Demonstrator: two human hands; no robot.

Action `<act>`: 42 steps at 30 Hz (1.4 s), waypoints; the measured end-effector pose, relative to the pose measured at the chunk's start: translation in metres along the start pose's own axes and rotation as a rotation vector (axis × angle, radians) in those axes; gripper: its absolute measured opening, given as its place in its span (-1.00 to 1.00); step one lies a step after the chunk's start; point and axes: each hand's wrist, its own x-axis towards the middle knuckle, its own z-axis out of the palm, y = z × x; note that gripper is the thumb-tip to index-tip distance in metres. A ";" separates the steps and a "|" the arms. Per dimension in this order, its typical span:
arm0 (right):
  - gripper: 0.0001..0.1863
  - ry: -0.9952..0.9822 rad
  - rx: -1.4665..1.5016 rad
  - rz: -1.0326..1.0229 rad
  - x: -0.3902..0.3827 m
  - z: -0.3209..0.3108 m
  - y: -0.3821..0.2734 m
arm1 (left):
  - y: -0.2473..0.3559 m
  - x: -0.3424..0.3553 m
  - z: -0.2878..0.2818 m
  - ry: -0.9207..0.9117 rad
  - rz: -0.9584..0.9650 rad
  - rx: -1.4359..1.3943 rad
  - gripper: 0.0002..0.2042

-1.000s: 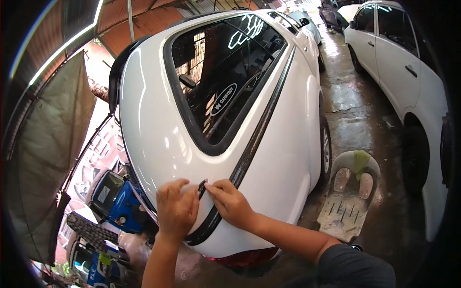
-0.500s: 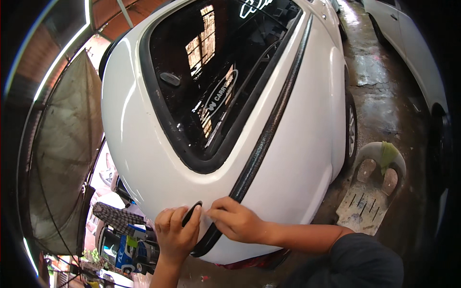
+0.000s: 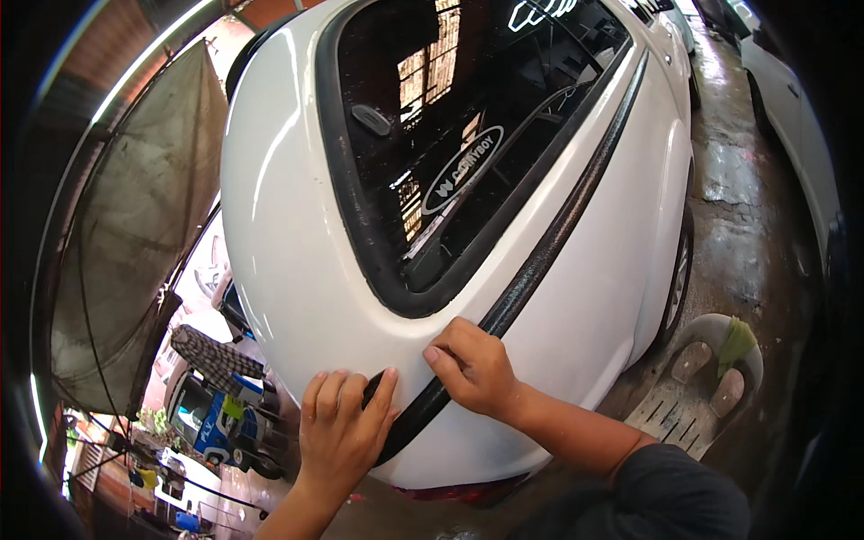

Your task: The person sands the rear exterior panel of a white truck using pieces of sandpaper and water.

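Black piece (image 3: 372, 388) shows between parted left fingers (image 3: 385, 397), grip unclear, right fingers (image 3: 467, 340) curled, below a lettered decal (image 3: 464, 170).

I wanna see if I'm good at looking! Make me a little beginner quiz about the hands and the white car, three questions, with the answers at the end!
1. Which is nearest the left hand?
A) a wheel
B) the small black piece
C) the tarp

2. True or false: the green cloth is in the right hand.

3. Fill in the colour: the long black trim strip runs along a ____ body panel.

Key:
1. B.
2. False; it hangs on the chair.
3. White.
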 end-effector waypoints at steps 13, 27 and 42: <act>-0.82 -0.082 0.174 0.245 -0.057 -0.040 -0.013 | 0.006 -0.007 0.011 0.167 -0.321 -0.251 -0.20; 0.11 -0.757 -0.150 0.545 -0.253 -0.136 -0.075 | -0.016 0.030 0.018 0.343 -0.464 -0.166 -0.18; -0.48 -0.571 -0.943 1.036 -0.473 -0.189 -0.115 | 0.014 -0.052 0.033 0.344 -0.160 -0.343 -0.43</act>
